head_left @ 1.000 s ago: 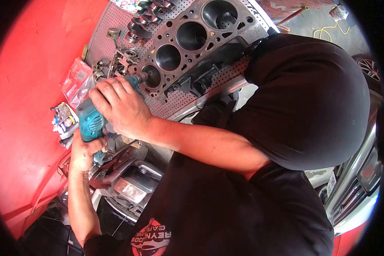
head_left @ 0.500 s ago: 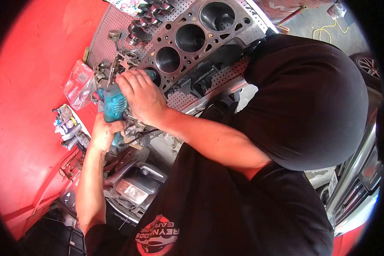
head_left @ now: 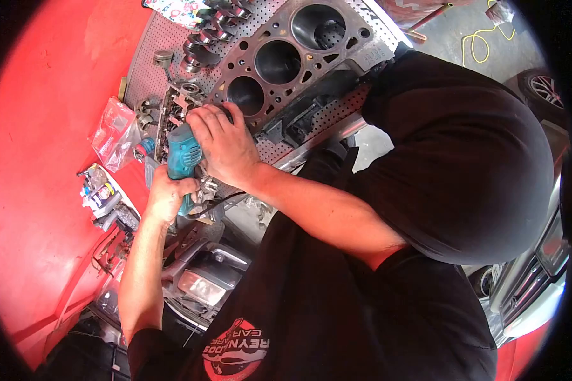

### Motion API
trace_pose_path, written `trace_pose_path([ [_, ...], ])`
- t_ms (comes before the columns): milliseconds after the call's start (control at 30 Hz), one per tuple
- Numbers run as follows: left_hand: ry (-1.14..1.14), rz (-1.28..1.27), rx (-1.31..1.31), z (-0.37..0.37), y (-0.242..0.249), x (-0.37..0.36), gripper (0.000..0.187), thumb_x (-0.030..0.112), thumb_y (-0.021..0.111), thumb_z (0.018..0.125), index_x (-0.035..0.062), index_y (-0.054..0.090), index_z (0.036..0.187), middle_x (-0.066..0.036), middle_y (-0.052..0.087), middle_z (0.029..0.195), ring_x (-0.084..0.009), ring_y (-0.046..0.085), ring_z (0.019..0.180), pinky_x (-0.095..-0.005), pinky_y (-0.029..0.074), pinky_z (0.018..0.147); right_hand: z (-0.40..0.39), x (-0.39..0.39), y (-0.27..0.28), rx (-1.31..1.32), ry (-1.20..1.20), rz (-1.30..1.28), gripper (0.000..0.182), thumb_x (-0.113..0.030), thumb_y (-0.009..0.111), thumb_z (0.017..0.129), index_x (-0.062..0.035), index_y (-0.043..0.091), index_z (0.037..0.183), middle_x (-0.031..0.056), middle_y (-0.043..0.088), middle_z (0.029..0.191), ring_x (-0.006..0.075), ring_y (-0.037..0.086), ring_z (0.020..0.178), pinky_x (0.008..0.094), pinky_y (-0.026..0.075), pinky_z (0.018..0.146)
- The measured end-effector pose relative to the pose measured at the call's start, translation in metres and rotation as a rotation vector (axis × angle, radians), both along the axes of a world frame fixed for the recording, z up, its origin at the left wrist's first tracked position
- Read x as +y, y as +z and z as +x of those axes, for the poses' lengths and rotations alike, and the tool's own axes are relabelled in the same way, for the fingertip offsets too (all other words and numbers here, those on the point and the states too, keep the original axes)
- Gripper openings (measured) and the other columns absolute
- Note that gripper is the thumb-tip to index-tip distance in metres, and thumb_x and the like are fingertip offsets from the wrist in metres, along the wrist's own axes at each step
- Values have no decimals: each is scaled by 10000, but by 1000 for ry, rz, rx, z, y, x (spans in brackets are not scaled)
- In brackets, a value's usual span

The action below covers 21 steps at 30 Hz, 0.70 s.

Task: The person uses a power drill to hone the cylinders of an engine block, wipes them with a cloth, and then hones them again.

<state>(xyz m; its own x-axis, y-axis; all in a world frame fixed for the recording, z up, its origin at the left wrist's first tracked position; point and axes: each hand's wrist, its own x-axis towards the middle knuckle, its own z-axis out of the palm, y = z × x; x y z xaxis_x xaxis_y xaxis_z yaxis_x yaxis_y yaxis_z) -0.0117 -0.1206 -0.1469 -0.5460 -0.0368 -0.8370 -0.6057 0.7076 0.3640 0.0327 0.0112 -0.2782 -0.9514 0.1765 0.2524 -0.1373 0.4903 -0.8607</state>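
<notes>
My left hand (head_left: 170,193) is wrapped around the lower handle of a teal power drill (head_left: 183,151). My right hand (head_left: 225,143) closes over the drill's front end, fingers bent across it. The drill's tip is hidden behind that hand, at the near end of a bare engine block (head_left: 286,95). Three open cylinder bores show in the block, and my right hand covers the area beside the nearest one. A dark cord (head_left: 219,202) trails below the drill. Left of the drill lies a small red and blue cylindrical item (head_left: 145,148).
On the perforated metal bench (head_left: 147,73) lie a crankshaft (head_left: 200,52), a piston with its rod (head_left: 163,58) and other engine parts. A plastic bag (head_left: 114,133) rests against a red surface. A headlight (head_left: 203,282) sits below. Large black cloth (head_left: 457,159) fills the right.
The drill and both hands have shifted slightly right relative to the block. A teal piece visible beyond my right hand earlier is now hidden. The whole view has moved a little.
</notes>
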Motion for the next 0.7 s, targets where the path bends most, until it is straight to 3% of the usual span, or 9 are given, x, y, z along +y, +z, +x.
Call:
trace_pose_path([
  [400, -43, 31, 42, 4, 9, -6, 235, -12, 662, 718, -34, 650, 952, -79, 643, 749, -177, 603, 593, -314, 510, 585, -2, -10, 5, 68, -27, -86, 509, -173, 637, 819, -12, 528, 1289, 166, 561, 1250, 337, 527, 1219, 553, 343, 1121],
  [600, -69, -43, 89, 16, 66, -10, 283, 14, 655, 720, -37, 621, 996, -71, 624, 741, -168, 585, 595, -314, 506, 589, 2, -21, 42, 193, -9, -180, 503, -204, 626, 820, -15, 541, 1279, 169, 554, 1192, 356, 534, 1154, 569, 346, 1115],
  [700, -73, -106, 111, 21, 90, -10, 192, 4, 638, 752, -22, 676, 938, -22, 656, 764, -125, 590, 641, -282, 472, 605, 1, -25, 57, 233, -11, -201, 494, -231, 624, 824, -23, 546, 1265, 175, 558, 1182, 366, 544, 1133, 572, 372, 1088],
])
